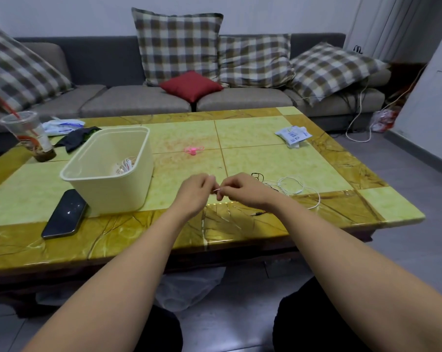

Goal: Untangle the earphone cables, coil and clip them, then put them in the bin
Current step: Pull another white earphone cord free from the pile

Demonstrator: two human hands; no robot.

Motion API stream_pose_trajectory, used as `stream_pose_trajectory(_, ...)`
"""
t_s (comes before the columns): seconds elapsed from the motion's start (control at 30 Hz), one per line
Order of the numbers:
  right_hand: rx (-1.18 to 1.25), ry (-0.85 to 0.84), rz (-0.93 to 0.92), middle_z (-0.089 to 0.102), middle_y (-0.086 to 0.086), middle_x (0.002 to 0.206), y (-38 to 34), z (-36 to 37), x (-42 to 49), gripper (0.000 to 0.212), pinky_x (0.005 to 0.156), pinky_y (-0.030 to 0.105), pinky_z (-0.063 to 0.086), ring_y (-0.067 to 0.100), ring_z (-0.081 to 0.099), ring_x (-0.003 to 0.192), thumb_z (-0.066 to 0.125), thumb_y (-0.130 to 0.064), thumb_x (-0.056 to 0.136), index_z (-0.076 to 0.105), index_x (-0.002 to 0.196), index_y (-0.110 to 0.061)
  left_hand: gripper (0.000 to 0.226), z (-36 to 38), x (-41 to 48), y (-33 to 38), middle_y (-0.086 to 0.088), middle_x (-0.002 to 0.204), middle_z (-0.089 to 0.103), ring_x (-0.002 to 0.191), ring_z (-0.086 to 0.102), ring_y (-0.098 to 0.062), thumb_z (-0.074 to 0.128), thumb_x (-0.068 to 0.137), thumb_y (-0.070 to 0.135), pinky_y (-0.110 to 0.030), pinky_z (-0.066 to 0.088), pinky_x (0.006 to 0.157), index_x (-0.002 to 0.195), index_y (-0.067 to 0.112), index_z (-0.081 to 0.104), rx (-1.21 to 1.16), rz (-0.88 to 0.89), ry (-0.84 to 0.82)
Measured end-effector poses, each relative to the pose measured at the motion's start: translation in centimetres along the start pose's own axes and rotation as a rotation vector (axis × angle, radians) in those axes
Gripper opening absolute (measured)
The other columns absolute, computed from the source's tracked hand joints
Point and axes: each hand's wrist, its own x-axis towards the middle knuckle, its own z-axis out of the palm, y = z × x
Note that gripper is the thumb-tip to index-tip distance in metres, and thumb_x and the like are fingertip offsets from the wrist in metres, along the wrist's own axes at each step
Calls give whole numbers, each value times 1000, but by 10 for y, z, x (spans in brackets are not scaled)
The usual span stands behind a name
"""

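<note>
- Left grip [197, 190] and right grip [242, 191] met at centre frame, fingers curled, both pinching an end of the white earphone cable [302, 185]
- Its loops lay on the tabletop [265, 138], right of centre
- Bin [113, 196] stood centre left, pink clip [193, 150] above centre

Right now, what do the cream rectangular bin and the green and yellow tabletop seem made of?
The cream rectangular bin looks like matte plastic, with a thin rolled rim. The green and yellow tabletop seems polished stone or glazed tile: veining, glossy reflections.
</note>
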Motion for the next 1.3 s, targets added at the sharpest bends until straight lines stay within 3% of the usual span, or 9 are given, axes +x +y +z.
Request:
stream_pose_trajectory(0.1, 21, 177, -18, 48, -12, 52, 1, -3, 2, 22, 57, 27, 32, 7, 38, 55, 55, -16, 89, 69, 73, -10, 43, 3, -4, 4, 0, 57, 54, 56, 51, -16, 34, 104, 25, -35, 46, 68, 73, 9, 58, -146, -95, -229)
stream_pose_trajectory(0.2, 28, 241, -18, 46, -5, 59, 7, -3, 3, 19, 56, 29, 33, 13, 40, 58, 57, -21, 93, 68, 79, -12, 41, 0, -5, 14, 1, 55, 38, 50, 37, -15, 33, 104, 31, -29, 45, 61, 72, 11, 51, -409, -204, -258)
stream_pose_trajectory(0.4, 109, 85, -13, 65, 0, 74, 13, -5, 1, 24, 61, 21, 45, 9, 55, 65, 56, -19, 99, 70, 80, -25, 38, -2, -1, 19, 4, 51, 27, 47, 26, -14, 40, 102, 22, -27, 38, 54, 64, 17, 41, -835, -252, -181)
stream_pose_trajectory(0.53, 287, 75, 14, 65, 6, 74, 11, -4, 1, 19, 58, 20, 44, 8, 51, 58, 57, -13, 98, 71, 102, 0, 34, -4, 4, 16, 3, 55, 43, 44, 33, -10, 39, 105, 23, -25, 42, 57, 73, 14, 47, -1015, -280, -120)
stream_pose_trajectory(0.67, 293, 14, 56, 63, 6, 69, 7, 2, 5, 17, 56, 22, 42, 9, 47, 53, 57, -15, 99, 73, 100, -8, 29, -1, 9, 19, -8, 83, 71, 68, 65, -15, 38, 105, 22, -30, 53, 80, 93, 5, 58, -1231, -264, 58)
stream_pose_trajectory(0.8, 86, -98, 44, 63, -2, 64, 4, 9, 6, 21, 54, 18, 42, 8, 49, 56, 60, -22, 97, 75, 105, -10, 31, 0, 8, 14, -6, 101, 72, 99, 68, -18, 38, 105, 18, -28, 52, 88, 95, 7, 66, -756, -146, 204)
stream_pose_trajectory(0.93, -22, 75, -42, 62, -8, 65, -4, 7, 8, 18, 58, 17, 40, 0, 51, 58, 64, -27, 94, 78, 89, -16, 38, 1, 4, -4, 2, 78, 69, 79, 65, -18, 40, 102, 23, -32, 50, 73, 79, 13, 69, 24, -30, 106)
stream_pose_trajectory(1.1, -210, 293, -77, 69, -7, 72, -4, 6, 10, 20, 63, 33, 48, 7, 58, 68, 67, -32, 89, 78, 80, -17, 44, 4, 2, 2, -2, 61, 64, 61, 58, -21, 33, 101, 22, -40, 52, 75, 71, 13, 64, -96, -139, -9)
stream_pose_trajectory(1.3, -380, 356, -77, 63, -9, 73, -12, 17, 14, 15, 60, 27, 38, 15, 60, 75, 66, -34, 87, 72, 82, -21, 42, 0, -2, 4, -4, 55, 66, 49, 58, -17, 39, 94, 21, -30, 52, 64, 63, 8, 65, -25, -225, 88)
